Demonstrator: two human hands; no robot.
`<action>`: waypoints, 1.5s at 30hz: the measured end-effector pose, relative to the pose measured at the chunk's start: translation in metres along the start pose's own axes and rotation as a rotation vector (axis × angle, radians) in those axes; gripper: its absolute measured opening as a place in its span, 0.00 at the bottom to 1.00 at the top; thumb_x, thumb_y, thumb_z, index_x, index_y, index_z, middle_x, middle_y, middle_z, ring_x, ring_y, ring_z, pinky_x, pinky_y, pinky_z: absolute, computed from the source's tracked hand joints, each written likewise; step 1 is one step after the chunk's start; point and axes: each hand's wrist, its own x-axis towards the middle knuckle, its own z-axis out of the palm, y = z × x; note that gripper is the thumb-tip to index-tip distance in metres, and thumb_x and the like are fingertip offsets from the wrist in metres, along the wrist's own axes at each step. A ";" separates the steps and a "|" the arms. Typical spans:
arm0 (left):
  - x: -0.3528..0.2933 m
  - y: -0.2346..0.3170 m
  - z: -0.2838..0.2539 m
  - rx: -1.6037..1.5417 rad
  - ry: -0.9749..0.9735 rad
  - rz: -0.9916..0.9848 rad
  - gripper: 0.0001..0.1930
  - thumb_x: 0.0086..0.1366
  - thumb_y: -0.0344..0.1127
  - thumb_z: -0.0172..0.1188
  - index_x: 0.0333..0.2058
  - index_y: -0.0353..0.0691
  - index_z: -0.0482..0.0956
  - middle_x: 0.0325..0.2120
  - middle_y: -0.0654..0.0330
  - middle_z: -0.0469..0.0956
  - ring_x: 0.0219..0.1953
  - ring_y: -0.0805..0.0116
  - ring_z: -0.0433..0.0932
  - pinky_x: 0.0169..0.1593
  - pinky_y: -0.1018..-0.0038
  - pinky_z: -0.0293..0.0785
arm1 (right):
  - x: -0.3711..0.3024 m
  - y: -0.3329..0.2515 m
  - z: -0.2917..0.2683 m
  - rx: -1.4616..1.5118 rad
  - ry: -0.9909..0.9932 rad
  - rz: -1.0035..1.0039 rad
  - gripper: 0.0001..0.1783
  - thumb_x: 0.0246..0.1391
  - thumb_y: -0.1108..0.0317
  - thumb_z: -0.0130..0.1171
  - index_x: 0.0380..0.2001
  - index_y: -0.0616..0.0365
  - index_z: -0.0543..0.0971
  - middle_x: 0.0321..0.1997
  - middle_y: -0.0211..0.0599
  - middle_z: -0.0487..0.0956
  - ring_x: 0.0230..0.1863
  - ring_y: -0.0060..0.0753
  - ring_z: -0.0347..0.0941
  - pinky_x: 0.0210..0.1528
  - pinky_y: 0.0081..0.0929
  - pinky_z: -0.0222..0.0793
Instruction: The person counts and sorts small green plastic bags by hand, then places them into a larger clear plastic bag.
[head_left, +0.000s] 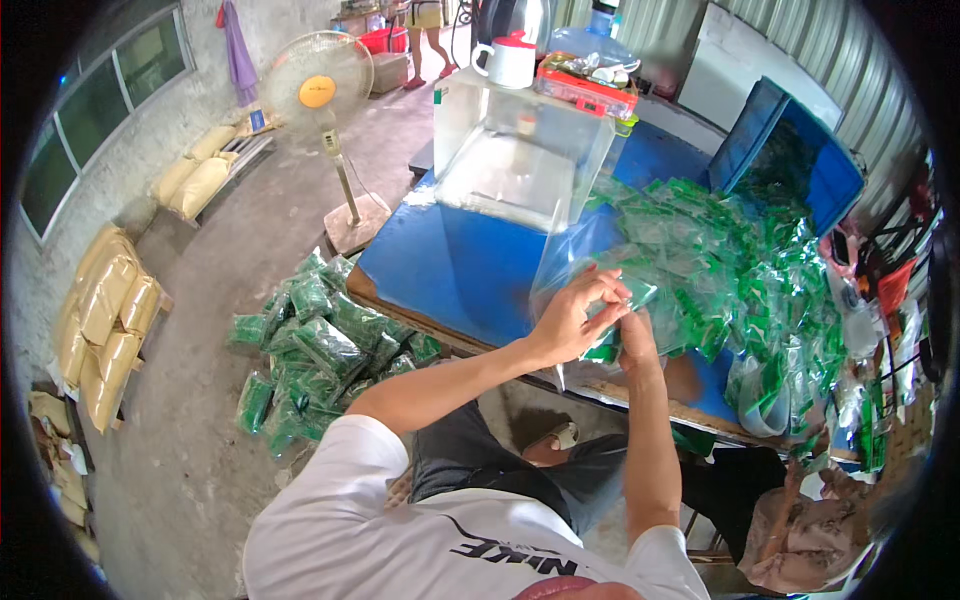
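Two: left hand (580,312) and right hand (637,342), grasping green packet (642,294) at desk (450,265) edge; slack grip could drop it.

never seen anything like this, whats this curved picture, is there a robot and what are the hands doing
No robot: these are a person's bare hands, seen from above by a head-worn fisheye camera, which bends straight edges. The left hand and right hand meet at a clear packet with green in it; their exact grip is hard to see. On the blue table lie a heap of green-and-clear packets, a tilted blue crate and a see-through box.
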 end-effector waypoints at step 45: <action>0.067 0.050 0.088 0.689 -0.869 0.556 0.06 0.57 0.36 0.61 0.25 0.44 0.83 0.27 0.60 0.80 0.35 0.64 0.82 0.40 0.62 0.76 | -0.008 0.002 0.013 -0.392 -0.116 0.283 0.29 0.45 0.61 0.75 0.50 0.63 0.78 0.46 0.35 0.82 0.47 0.26 0.76 0.48 0.28 0.73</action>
